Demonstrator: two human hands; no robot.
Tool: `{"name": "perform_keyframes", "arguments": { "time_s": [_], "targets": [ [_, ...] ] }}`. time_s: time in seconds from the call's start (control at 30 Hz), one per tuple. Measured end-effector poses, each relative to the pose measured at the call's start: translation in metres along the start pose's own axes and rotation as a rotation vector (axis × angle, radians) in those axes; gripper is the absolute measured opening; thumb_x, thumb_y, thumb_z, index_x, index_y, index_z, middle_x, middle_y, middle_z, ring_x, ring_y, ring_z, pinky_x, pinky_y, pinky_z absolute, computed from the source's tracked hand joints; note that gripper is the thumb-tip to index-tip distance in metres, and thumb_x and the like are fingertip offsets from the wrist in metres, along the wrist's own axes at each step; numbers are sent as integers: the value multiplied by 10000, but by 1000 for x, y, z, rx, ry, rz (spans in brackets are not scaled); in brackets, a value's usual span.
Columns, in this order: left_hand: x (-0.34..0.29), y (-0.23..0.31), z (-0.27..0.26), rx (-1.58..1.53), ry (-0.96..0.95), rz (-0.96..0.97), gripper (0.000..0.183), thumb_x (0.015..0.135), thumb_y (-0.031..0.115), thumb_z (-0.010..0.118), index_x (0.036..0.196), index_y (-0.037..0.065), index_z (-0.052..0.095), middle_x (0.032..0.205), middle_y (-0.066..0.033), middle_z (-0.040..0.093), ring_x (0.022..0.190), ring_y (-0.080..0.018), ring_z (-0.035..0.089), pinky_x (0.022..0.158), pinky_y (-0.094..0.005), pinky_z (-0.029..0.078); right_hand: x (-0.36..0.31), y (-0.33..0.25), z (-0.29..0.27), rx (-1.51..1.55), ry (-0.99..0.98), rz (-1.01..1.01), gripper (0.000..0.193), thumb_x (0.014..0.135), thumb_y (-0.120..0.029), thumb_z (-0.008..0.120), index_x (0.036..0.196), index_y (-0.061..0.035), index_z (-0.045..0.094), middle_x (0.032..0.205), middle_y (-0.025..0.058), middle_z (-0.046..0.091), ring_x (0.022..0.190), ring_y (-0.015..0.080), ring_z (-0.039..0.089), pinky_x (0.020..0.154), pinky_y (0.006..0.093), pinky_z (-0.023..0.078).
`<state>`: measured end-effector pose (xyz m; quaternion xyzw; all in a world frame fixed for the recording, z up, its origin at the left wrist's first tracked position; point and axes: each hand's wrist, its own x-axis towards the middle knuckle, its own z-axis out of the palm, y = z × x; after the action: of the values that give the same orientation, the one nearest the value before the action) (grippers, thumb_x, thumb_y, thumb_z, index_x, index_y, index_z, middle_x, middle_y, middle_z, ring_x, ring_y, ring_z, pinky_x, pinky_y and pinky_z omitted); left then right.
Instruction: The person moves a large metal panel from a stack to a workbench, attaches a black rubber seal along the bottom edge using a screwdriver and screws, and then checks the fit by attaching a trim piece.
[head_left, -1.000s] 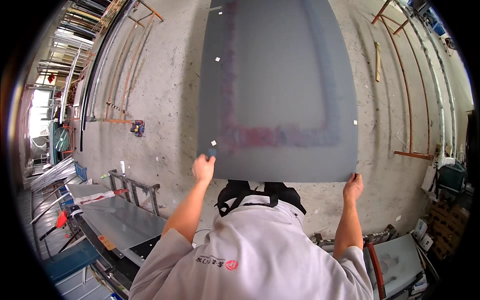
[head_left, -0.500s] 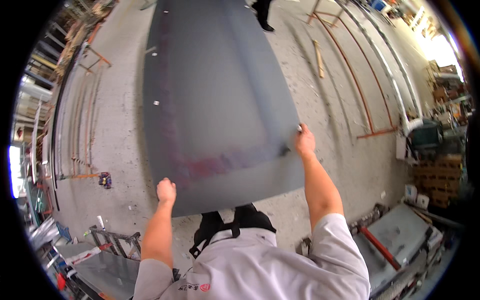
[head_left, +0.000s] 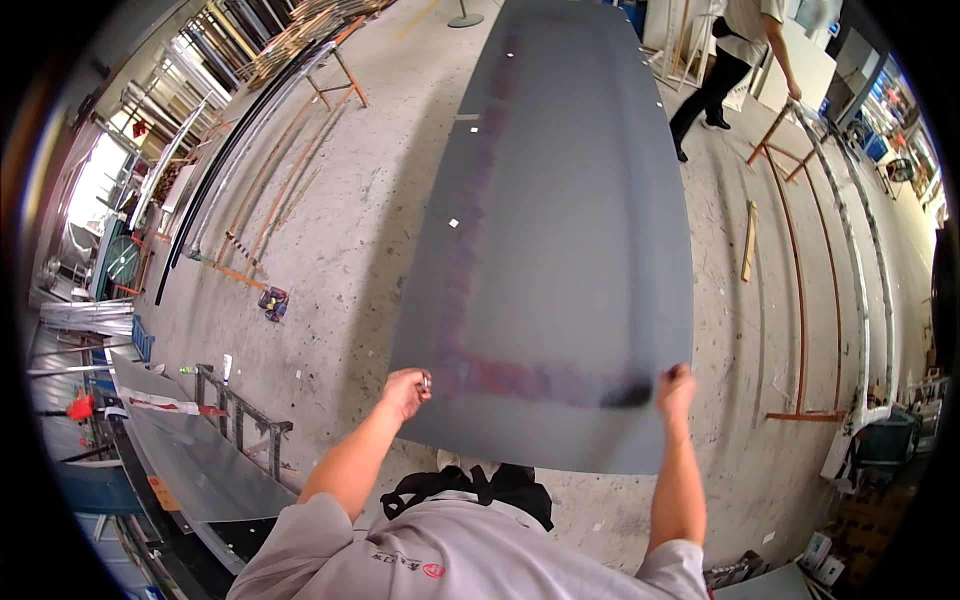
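We had our left hand (head_left: 406, 392) at the grey panel's (head_left: 565, 250) lower-left edge, fingers closed on a small shiny piece (head_left: 427, 382); our right hand (head_left: 677, 392) curled at its lower-right edge, hold unclear. The panel spanned the upper to lower centre. Far left, a blue crate's (head_left: 142, 340) contents were indiscernible.

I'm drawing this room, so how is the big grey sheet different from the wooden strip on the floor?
Size: the grey sheet looks very wide, but the wooden strip is skinny and much shorter.
Colour: the grey sheet has reddish smudges, while the wooden strip is yellowish.
Markings: small white squares dot the grey sheet; none show on the wooden strip.
Same: both are longer than they're wide.
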<state>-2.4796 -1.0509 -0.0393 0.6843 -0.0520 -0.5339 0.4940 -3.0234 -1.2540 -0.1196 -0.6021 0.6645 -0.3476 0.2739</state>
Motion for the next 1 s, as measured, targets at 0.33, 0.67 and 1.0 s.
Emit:
{"name": "perform_keyframes", "arguments": {
  "time_s": [0.33,0.67,1.0],
  "targets": [
    [-83,42,-7,-620,-228,-421,362,902,325,477,881,18,667,923,-105,688,886,-287,634,835,-407,523,-213,-407,153,224,-753,-530,279,856,-64,640,1121,11,596,1045,219,624,947,398,625,767,426,551],
    [30,60,-209,-889,-468,-472,402,960,319,471,603,138,432,579,23,373,525,-125,359,485,-267,322,-227,-495,327,72,-566,-831,273,715,13,614,980,-55,621,877,138,621,784,353,604,628,425,520],
    [48,118,-559,-679,28,-347,441,991,380,467,618,145,443,485,32,279,412,-120,260,424,-280,242,-4,-391,470,-447,-25,-168,316,832,-177,646,1075,24,660,992,267,675,970,413,646,863,450,516]
  ]
}}
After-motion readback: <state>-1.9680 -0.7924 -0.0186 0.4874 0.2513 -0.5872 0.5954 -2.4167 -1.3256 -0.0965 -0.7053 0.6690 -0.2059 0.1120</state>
